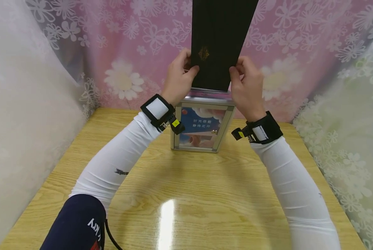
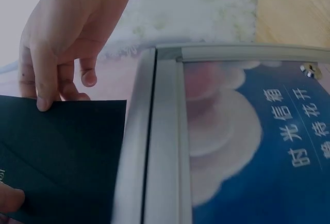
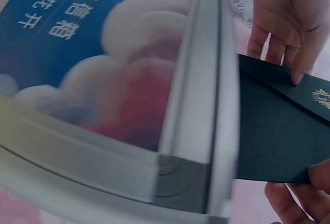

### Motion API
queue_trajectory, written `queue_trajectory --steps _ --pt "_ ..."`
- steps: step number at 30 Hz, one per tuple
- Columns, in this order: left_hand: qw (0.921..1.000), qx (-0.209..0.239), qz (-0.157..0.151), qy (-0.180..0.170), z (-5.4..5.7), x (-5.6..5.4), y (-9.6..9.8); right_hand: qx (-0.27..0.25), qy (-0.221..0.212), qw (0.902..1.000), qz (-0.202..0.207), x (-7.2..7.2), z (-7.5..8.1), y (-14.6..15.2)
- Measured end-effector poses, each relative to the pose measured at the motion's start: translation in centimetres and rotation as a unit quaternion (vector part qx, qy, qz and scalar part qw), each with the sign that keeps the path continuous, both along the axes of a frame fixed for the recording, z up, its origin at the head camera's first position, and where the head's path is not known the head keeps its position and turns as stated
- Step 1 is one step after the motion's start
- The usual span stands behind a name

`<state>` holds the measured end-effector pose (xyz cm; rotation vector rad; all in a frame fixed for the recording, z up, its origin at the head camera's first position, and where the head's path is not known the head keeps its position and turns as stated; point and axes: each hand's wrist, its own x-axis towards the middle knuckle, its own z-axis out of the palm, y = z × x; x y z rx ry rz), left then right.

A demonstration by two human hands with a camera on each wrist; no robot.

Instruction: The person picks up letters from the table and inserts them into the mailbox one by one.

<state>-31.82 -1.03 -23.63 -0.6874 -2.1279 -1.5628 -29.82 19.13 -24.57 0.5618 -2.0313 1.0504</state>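
Note:
A dark envelope with a gold emblem stands upright over the top of a metal-framed letter box. Its lower edge is right at the top of the box. My left hand pinches its left edge, thumb on the near face. At the opposite edge, my right hand pinches it the same way. The right wrist view shows the flap line across the envelope and its lower end close along the box's metal frame. The letter box door has a picture of clouds, white lettering and a small lock.
The box stands toward the back of a wood-grain table. Behind it hangs a pink flowered curtain, with pale curtains at the sides. Both wrists wear black straps with small cameras.

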Motion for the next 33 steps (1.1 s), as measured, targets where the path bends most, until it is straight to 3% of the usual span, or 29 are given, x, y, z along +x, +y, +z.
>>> queue_trajectory --steps 9,18,23,33 --pt "0.9998 0.0 0.017 0.007 0.3 -0.2 -0.9 0.006 -0.043 0.9991 -0.005 -1.1 -1.1 0.1" --pt "0.9993 0.009 0.025 0.025 0.5 0.0 -1.0 0.043 -0.09 0.9945 -0.032 -1.0 -2.7 0.3" --pt "0.999 -0.019 0.036 0.017 -0.4 -0.2 -1.2 0.038 -0.07 0.9964 -0.029 -1.1 -2.9 0.5" --pt "0.9921 -0.091 0.082 -0.027 -2.2 -0.1 -1.2 0.016 0.008 0.9996 -0.023 -1.2 -0.8 0.4"
